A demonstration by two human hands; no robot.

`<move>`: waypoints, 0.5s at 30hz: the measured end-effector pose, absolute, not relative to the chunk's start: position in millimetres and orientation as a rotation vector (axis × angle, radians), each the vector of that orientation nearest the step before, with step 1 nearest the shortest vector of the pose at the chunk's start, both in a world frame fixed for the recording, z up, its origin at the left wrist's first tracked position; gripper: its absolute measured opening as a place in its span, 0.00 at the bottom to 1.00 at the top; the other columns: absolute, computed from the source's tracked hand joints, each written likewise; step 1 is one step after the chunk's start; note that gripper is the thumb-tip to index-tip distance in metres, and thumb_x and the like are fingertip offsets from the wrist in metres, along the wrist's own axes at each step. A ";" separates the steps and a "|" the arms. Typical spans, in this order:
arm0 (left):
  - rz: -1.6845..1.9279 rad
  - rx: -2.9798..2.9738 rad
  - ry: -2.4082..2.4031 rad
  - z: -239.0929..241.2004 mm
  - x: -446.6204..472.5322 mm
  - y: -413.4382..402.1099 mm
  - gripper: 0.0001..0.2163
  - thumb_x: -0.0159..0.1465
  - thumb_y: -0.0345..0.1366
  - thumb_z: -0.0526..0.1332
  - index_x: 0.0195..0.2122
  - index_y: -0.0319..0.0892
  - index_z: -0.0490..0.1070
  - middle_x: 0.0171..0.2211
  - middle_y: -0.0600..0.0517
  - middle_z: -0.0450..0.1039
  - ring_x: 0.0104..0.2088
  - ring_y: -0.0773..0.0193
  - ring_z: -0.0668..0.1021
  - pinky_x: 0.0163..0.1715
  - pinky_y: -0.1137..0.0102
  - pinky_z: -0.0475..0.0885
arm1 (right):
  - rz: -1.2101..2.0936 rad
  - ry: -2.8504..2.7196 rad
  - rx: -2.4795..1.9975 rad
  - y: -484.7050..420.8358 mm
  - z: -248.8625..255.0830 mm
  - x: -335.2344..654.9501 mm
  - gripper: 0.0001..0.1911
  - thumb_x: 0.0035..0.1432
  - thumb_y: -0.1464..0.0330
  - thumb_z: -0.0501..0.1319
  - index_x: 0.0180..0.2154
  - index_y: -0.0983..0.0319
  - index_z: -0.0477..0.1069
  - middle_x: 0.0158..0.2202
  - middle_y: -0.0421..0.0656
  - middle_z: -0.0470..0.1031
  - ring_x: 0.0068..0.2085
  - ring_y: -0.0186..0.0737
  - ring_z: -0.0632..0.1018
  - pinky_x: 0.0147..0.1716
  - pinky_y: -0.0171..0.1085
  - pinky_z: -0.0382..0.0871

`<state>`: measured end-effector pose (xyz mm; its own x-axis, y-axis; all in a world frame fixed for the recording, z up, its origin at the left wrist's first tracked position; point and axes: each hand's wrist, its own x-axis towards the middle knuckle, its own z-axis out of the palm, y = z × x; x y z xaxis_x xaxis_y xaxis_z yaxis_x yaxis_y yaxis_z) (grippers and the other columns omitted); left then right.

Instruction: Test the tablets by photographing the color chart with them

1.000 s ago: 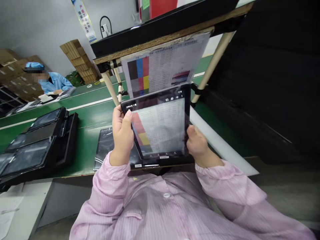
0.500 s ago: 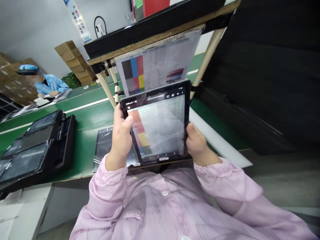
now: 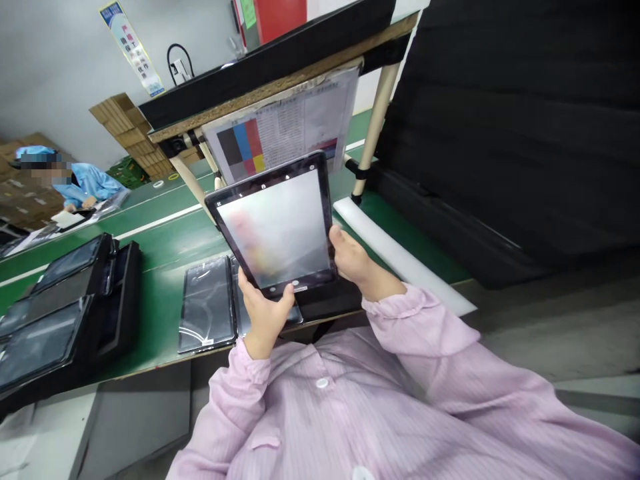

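A black-framed tablet is held up in front of me, tilted, its lit screen giving a blurred pale picture with red and yellow patches. My left hand grips its lower left corner, the thumb over the bottom bezel. My right hand is closed round the right edge. Just beyond the tablet hangs a printed chart with colour blocks and lines of text. On the green bench below lies a dark tablet in clear film; beside it another one is partly hidden by my left hand and the held tablet.
Black trays with several tablets stand at the left. A wooden shelf on pale pipe legs rises ahead. A white foam strip lies at the right, near a black curtain. A person in blue sits far left.
My left hand has slid from the tablet's upper left side to its bottom left corner. The screen picture has turned from a sharp view of the chart to a pale blur with different icons.
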<state>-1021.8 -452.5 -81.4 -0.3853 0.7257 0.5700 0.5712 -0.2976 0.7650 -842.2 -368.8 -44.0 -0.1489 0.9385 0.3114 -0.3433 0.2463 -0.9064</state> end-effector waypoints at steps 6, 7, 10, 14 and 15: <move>1.629 1.804 1.832 -100.1 -1033.1 -435.2 0.51 0.53 0.46 0.73 0.68 0.33 0.42 0.66 0.24 0.56 0.69 0.40 0.64 0.68 0.50 0.60 | 1.359 -1.068 -0.611 -356.8 -66.0 -855.5 0.35 0.53 0.35 0.61 0.43 0.58 0.79 0.39 0.44 0.82 0.57 0.53 0.78 0.56 0.51 0.76; 1.605 1.822 1.821 -103.8 -1033.7 -432.7 0.51 0.53 0.46 0.72 0.68 0.32 0.41 0.66 0.23 0.55 0.69 0.39 0.63 0.68 0.49 0.59 | 1.347 -1.058 -0.607 -354.3 -70.4 -855.9 0.36 0.51 0.34 0.61 0.43 0.57 0.79 0.39 0.44 0.82 0.57 0.53 0.78 0.56 0.51 0.76; 1.535 1.868 1.797 -112.7 -1034.0 -425.4 0.53 0.53 0.46 0.73 0.68 0.28 0.39 0.66 0.19 0.53 0.70 0.37 0.61 0.68 0.48 0.59 | 1.318 -1.047 -0.617 -346.3 -85.0 -856.1 0.37 0.48 0.33 0.63 0.40 0.58 0.79 0.39 0.45 0.82 0.57 0.54 0.78 0.56 0.52 0.76; 1.471 1.884 1.797 -118.4 -1034.1 -419.4 0.54 0.53 0.46 0.73 0.68 0.30 0.36 0.67 0.19 0.50 0.70 0.37 0.60 0.67 0.47 0.59 | 1.232 -0.994 -0.655 -336.7 -108.5 -857.7 0.38 0.46 0.31 0.62 0.36 0.58 0.77 0.38 0.45 0.81 0.57 0.54 0.78 0.57 0.52 0.75; 1.458 1.884 1.797 -119.2 -1034.0 -418.6 0.54 0.53 0.46 0.73 0.68 0.31 0.36 0.68 0.20 0.49 0.70 0.37 0.60 0.67 0.48 0.60 | 1.205 -0.980 -0.669 -334.7 -114.7 -858.0 0.38 0.46 0.30 0.61 0.36 0.58 0.77 0.38 0.45 0.81 0.58 0.54 0.77 0.57 0.52 0.75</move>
<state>-1034.0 -418.6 -119.2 -0.1950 0.8323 0.5190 0.6791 -0.2672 0.6837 -858.0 -334.7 -114.7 0.0554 0.9641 0.2598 -0.4507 0.2563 -0.8551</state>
